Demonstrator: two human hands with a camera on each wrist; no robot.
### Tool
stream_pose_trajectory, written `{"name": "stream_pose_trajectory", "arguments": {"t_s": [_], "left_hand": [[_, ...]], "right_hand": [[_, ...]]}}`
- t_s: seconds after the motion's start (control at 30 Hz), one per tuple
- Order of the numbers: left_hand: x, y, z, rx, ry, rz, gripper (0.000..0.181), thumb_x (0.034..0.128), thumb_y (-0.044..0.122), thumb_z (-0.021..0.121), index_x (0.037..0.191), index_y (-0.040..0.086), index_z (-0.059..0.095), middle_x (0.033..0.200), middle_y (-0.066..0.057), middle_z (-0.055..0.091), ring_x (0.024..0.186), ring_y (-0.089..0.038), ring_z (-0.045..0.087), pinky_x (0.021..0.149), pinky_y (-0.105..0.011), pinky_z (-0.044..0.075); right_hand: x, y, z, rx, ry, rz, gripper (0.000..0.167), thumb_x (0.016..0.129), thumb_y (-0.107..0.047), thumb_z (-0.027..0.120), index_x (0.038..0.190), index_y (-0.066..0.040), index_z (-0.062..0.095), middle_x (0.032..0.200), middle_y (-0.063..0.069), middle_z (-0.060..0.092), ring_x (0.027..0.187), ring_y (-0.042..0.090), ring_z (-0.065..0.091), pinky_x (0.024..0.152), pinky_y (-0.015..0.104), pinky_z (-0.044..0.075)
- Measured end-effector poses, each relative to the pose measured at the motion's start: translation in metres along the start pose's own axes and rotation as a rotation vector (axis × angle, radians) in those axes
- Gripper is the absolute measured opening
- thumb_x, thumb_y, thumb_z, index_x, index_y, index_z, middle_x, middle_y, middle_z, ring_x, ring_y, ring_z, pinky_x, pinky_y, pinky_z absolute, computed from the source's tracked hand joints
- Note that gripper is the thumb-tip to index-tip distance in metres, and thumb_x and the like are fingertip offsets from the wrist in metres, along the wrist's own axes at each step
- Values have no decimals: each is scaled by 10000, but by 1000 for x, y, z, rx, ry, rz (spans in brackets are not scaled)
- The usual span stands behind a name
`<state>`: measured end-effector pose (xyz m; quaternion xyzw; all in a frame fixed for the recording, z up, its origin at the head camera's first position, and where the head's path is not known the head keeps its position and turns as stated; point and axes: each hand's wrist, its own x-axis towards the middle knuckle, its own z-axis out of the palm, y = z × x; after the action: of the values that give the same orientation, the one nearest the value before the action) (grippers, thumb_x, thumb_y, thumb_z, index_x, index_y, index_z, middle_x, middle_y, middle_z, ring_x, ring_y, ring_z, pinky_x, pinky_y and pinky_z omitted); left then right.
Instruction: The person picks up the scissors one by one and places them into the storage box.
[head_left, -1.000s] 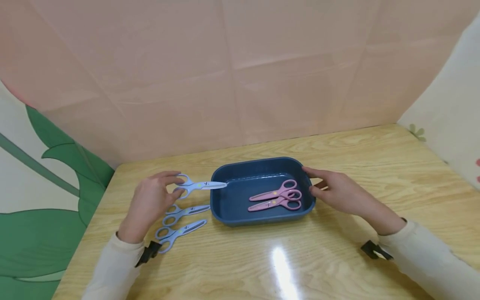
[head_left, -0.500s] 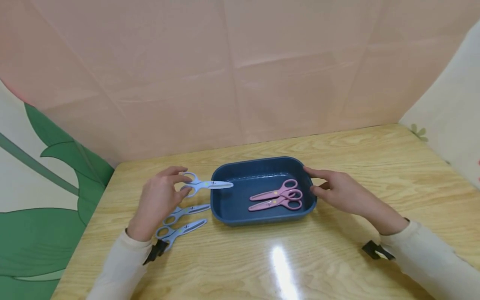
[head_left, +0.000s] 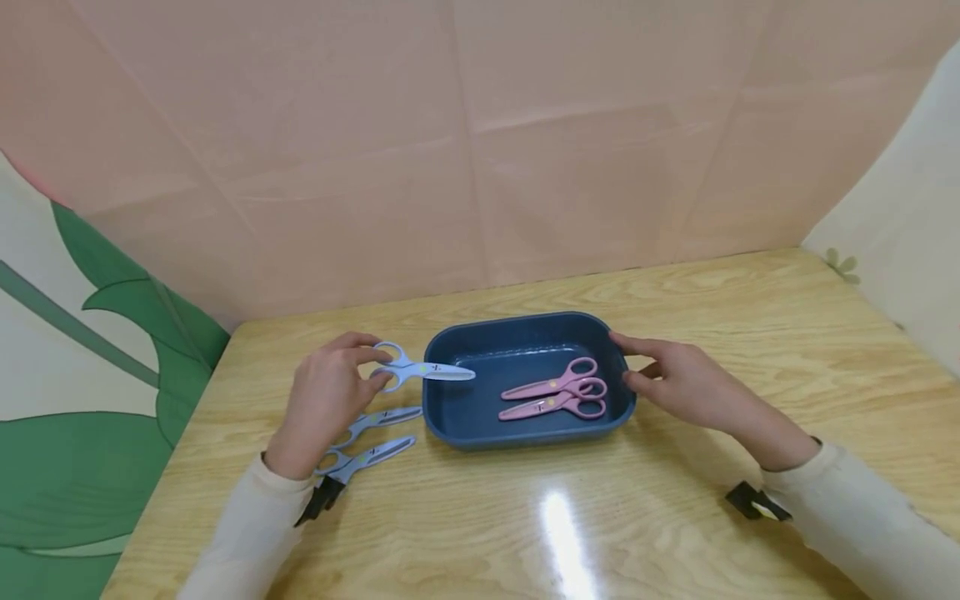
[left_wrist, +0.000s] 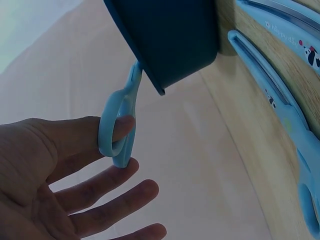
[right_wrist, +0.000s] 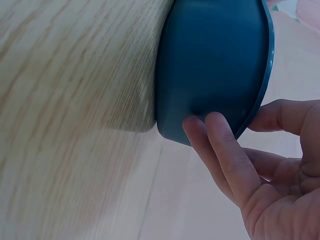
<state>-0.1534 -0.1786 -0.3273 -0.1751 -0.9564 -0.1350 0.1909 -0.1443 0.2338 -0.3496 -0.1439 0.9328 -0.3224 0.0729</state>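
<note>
My left hand (head_left: pixel 326 400) pinches a pair of light blue scissors (head_left: pixel 427 369) by the handle loops. Their blades point right and reach over the left rim of a dark blue plastic box (head_left: pixel 487 439). In the left wrist view, the scissors' handle (left_wrist: pixel 116 122) sits between thumb and fingertips, the other fingers spread; the box hides the blade tips. My right hand (head_left: pixel 682 385) grips the box's right end, thumb at the rim and fingertips (right_wrist: pixel 217 122) against the outer wall. Two pairs of pink scissors (head_left: pixel 551 404) overlap inside the box.
Two more pairs of blue scissors lie left of the box: an upper pair (head_left: pixel 386 418) and a lower pair (head_left: pixel 375 454), both partly covered by my left hand and wrist strap. The wooden table (head_left: pixel 465 525) ends at a pink backdrop (head_left: pixel 465 167).
My left hand has moved right with the blue scissors, so their blades reach further over the box. My right hand and the pink scissors keep almost the same place.
</note>
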Motion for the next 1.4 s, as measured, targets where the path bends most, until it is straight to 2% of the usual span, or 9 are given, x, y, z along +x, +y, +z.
{"name": "stream_pose_trajectory", "arguments": {"t_s": [0.4,0.6,0.87,1.1,1.4], "left_hand": [[0,1,1,-46,30,-17,203,730,85,857,925,100,804,1129,-62,728,809,-266,720,675,-442,565],[0,0,1,-66,5,-60,210,740,101,852,942,94,797,1149,-61,721,879,-277,721,733,-459,568],[0,0,-1,-92,-20,-102,215,750,99,830,959,106,784,1187,-51,703,940,-280,707,746,-446,561],[1,1,-2,-143,-46,-172,284,756,100,830,1029,115,750,1157,-63,694,999,-264,669,781,-468,545],[0,3,-2,-127,-68,-159,214,760,115,814,970,105,776,1183,-43,686,1035,-294,675,788,-468,548]], "right_hand": [[-1,1,0,-10,-8,-2,590,962,-141,589,1517,-68,402,1414,310,521,1031,334,721,626,255,537],[-1,1,1,-10,-7,-1,591,961,-148,592,1516,-72,405,1411,301,529,1031,332,720,620,254,533],[-1,0,1,-7,-3,-1,589,964,-143,594,1517,-71,404,1433,290,515,1044,332,716,654,257,553],[-1,0,1,-8,-1,-8,587,967,-146,594,1517,-69,403,1448,278,506,1056,338,711,695,286,585],[-1,0,2,-10,9,-7,586,966,-137,594,1516,-68,405,1435,280,517,1055,342,711,677,267,574]]}}
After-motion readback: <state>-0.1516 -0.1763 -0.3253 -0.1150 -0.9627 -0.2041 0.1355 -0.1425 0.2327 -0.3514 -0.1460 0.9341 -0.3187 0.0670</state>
